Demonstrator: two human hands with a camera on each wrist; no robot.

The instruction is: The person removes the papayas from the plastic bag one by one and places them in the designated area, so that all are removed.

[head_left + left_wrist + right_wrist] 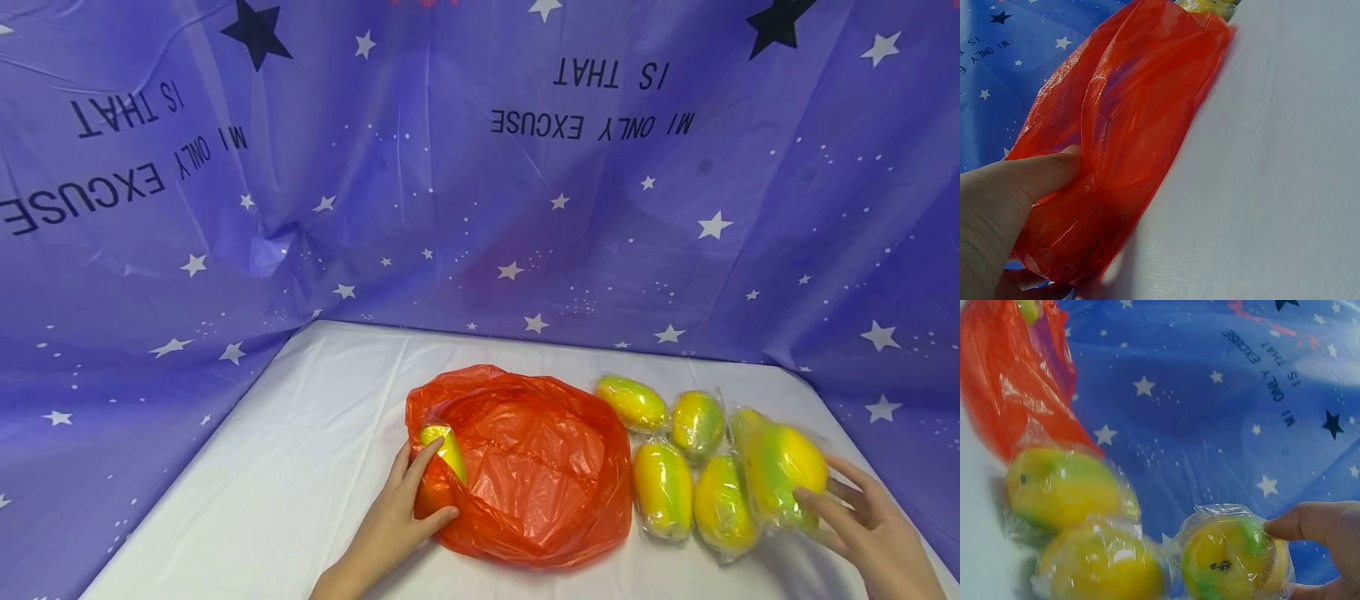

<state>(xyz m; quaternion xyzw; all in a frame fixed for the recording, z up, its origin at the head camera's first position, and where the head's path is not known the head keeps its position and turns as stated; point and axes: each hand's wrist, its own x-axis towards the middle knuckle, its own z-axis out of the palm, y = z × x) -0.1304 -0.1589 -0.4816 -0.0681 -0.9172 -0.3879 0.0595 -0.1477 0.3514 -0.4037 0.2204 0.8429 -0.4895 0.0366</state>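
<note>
A thin red plastic bag (pixel 540 467) lies with its mouth spread wide on the white tabletop. My left hand (pixel 401 508) grips its left side, thumb on the outside in the left wrist view and fingers by the rim. Inside the bag, right at those fingers, is a yellow-green mango (pixel 450 454). At the far right my right hand (pixel 873 517) holds another mango (pixel 787 467) in clear wrap between thumb and fingers, its dark-marked end showing in the right wrist view. Beside the bag several wrapped mangoes (pixel 663 492) lie close together, one partly hidden behind the held one.
A white cloth (pixel 247 500) covers the table. Behind and along the sides hangs a purple-blue curtain (pixel 450 208) with stars and upside-down lettering. One mango (pixel 632 403) lies against the bag's right rim at the back.
</note>
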